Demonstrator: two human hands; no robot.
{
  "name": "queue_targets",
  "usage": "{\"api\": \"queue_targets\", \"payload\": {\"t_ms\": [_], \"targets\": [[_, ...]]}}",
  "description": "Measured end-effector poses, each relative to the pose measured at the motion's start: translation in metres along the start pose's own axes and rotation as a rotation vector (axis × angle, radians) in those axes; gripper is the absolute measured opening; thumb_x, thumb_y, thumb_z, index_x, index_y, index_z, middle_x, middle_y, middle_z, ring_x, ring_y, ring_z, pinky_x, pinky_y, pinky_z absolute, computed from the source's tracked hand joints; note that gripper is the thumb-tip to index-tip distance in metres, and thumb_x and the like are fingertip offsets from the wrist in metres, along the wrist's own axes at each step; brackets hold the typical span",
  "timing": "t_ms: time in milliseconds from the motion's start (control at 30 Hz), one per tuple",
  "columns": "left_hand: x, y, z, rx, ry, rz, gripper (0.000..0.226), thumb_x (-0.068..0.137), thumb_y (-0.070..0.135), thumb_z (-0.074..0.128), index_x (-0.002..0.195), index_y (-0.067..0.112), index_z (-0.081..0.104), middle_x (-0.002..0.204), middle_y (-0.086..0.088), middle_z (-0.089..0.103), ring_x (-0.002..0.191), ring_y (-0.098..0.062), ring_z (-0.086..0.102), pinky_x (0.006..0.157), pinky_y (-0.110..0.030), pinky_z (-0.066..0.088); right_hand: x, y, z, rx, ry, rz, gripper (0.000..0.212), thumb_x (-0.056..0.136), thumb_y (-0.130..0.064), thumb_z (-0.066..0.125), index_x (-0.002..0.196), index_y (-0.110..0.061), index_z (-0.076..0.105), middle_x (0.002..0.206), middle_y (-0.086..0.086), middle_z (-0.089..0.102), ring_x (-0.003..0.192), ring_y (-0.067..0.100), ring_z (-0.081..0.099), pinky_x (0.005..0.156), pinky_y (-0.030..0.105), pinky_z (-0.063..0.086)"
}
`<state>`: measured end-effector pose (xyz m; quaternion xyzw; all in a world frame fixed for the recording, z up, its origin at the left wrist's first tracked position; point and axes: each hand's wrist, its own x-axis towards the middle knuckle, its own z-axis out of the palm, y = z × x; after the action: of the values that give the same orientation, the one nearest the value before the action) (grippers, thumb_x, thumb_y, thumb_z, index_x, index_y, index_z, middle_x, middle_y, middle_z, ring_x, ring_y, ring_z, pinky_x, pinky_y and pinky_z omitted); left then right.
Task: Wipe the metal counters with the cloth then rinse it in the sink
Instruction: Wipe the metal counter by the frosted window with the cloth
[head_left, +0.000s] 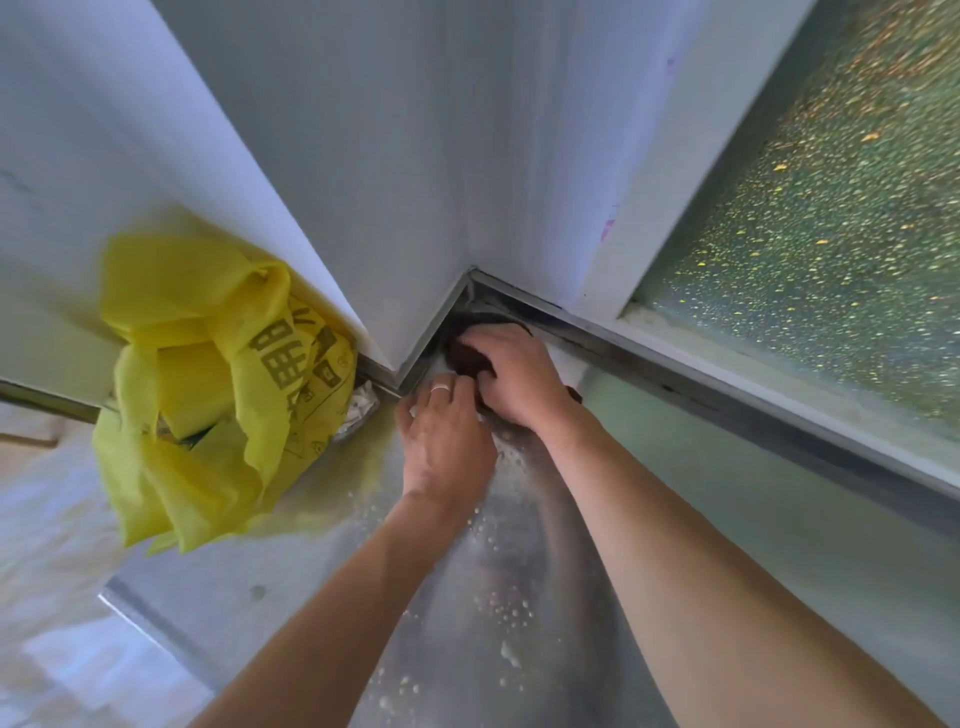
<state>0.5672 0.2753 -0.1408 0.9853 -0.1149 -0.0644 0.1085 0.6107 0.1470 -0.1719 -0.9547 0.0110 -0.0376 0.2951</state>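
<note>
Head view: yellow bag (208, 374) left of hands, wall corner (470, 275) behind.

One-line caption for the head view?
Both hands press a dark cloth into the wet counter corner beside a yellow bag.

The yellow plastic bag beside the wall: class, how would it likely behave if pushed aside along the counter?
The yellow plastic bag looks thin and crumpled, so it would probably fold and crush rather than slide stiffly. Its slumped, open shape suggests it is light, though the contents are mostly hidden.
</note>
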Motion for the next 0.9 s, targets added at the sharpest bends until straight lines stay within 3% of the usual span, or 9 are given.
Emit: {"api": "queue_targets", "payload": {"t_ms": [100, 233, 367, 467, 533, 700, 900], "targets": [[0.0, -0.008, -0.005, -0.015, 0.019, -0.015, 0.031, 0.092, 0.017, 0.05, 0.123, 0.02, 0.055, 0.121, -0.001, 0.059, 0.119, -0.023, 0.055, 0.109, -0.046, 0.033, -0.003, -0.006, 0.007, 0.021, 0.049, 0.06, 0.049, 0.08, -0.008, 0.064, 0.128, -0.015, 0.068, 0.13, 0.003, 0.068, 0.117, 0.03, 0.059, 0.103, 0.042, 0.046], [0.0, -0.023, -0.005, -0.02, 0.05, -0.033, 0.025, 0.093, 0.017, 0.052, 0.118, 0.02, 0.058, 0.117, -0.002, 0.061, 0.116, -0.025, 0.057, 0.108, -0.048, 0.034, -0.018, 0.01, 0.014, -0.097, 0.215, 0.127, 0.055, 0.081, -0.019, 0.056, 0.135, -0.018, 0.062, 0.143, -0.001, 0.061, 0.133, 0.018, 0.055, 0.112, 0.042, 0.035], [-0.002, -0.029, -0.001, -0.035, 0.081, -0.027, 0.023, 0.093, 0.015, 0.054, 0.114, 0.021, 0.059, 0.112, 0.0, 0.063, 0.111, -0.024, 0.059, 0.109, -0.048, 0.033, -0.016, 0.011, 0.014, -0.078, 0.071, 0.09, 0.061, 0.09, -0.042, 0.047, 0.146, -0.019, 0.056, 0.156, -0.001, 0.051, 0.147, 0.016, 0.043, 0.123, 0.039, 0.021], [-0.008, -0.028, 0.0, -0.055, 0.114, -0.024, 0.027, 0.09, 0.013, 0.057, 0.116, 0.019, 0.059, 0.115, -0.002, 0.064, 0.113, -0.026, 0.06, 0.107, -0.049, 0.037, -0.021, 0.001, 0.017, -0.033, -0.003, 0.008, 0.061, 0.1, -0.055, 0.039, 0.146, -0.02, 0.057, 0.157, -0.002, 0.05, 0.15, 0.015, 0.039, 0.125, 0.038, 0.02], [-0.015, -0.028, 0.0, -0.073, 0.144, -0.043, 0.027, 0.088, 0.009, 0.058, 0.114, 0.016, 0.06, 0.113, -0.005, 0.065, 0.114, -0.029, 0.059, 0.107, -0.05, 0.039, -0.031, -0.005, 0.024, 0.005, -0.006, -0.047, 0.058, 0.101, -0.052, 0.038, 0.141, -0.018, 0.062, 0.152, 0.0, 0.056, 0.146, 0.017, 0.045, 0.123, 0.04, 0.028], [-0.038, -0.023, 0.003, -0.092, 0.11, -0.104, 0.021, 0.088, 0.01, 0.05, 0.107, 0.01, 0.058, 0.111, -0.011, 0.062, 0.111, -0.034, 0.057, 0.1, -0.051, 0.042, -0.065, -0.011, 0.041, 0.122, 0.074, -0.141, 0.036, 0.097, -0.025, 0.06, 0.129, -0.013, 0.07, 0.137, 0.004, 0.069, 0.133, 0.02, 0.059, 0.113, 0.042, 0.043], [-0.06, -0.004, 0.004, -0.065, 0.077, -0.028, 0.022, 0.089, 0.011, 0.057, 0.111, 0.017, 0.058, 0.117, -0.003, 0.06, 0.114, -0.025, 0.055, 0.098, -0.043, 0.04, -0.098, 0.011, 0.022, 0.203, 0.115, -0.102, 0.032, 0.097, -0.011, 0.058, 0.127, -0.007, 0.068, 0.13, 0.007, 0.071, 0.126, 0.022, 0.063, 0.111, 0.043, 0.047]]}}
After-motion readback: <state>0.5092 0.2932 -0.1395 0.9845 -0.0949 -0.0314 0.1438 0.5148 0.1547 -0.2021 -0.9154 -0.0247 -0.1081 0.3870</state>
